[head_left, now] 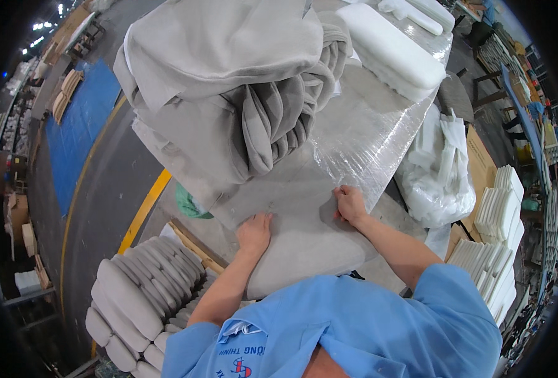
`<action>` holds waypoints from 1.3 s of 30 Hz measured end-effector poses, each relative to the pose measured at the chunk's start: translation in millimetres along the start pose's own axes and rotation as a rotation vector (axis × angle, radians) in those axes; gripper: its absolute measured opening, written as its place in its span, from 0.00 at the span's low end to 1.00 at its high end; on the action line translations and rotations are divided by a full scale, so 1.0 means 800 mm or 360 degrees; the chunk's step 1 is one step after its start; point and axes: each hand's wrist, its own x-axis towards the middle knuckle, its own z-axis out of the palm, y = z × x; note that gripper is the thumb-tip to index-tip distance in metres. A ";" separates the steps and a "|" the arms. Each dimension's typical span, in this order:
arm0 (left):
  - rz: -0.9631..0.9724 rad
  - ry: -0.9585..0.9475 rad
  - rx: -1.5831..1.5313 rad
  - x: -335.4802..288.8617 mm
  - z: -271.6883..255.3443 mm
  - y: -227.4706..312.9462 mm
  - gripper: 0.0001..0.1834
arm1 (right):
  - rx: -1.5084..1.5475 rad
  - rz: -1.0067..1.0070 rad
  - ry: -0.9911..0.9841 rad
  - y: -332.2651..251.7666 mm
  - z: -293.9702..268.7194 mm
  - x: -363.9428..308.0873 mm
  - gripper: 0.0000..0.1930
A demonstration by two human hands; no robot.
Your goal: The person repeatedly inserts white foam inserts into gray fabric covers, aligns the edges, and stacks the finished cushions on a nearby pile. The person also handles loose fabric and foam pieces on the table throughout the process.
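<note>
Both hands, left hand (254,231) and right hand (349,204), press flat, unclenched, on the grey cushion (304,249).

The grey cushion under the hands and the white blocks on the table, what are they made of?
The grey cushion looks like matte, suede-like fabric over soft padding: both hands press its rounded, smooth surface. The white blocks look like bare foam, thick, dull and soft-edged, though the exact kind cannot be told.

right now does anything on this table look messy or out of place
Nothing looks damaged or spilled. The pile of grey covers is heaped loosely, folds bunched and sagging rather than stacked flat. Both hands, left and right, press flat on a grey cushion lying at the table edge.
</note>
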 end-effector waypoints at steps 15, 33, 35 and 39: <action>-0.0077 -0.0023 -0.0103 -0.013 -0.019 -0.024 0.19 | -0.0061 -0.0241 0.0025 0.009 0.001 -0.007 0.20; 0.0299 -0.0921 -0.0697 -0.096 -0.068 -0.031 0.27 | -0.0654 -0.0498 -0.1109 0.009 -0.114 -0.105 0.32; 0.0254 -0.0930 -0.0727 -0.080 -0.056 -0.033 0.27 | -0.0625 -0.0453 -0.1042 0.023 -0.109 -0.089 0.31; 0.0019 -0.0899 -0.0907 -0.061 -0.057 -0.032 0.25 | -0.0609 -0.0443 -0.0965 0.028 -0.105 -0.060 0.30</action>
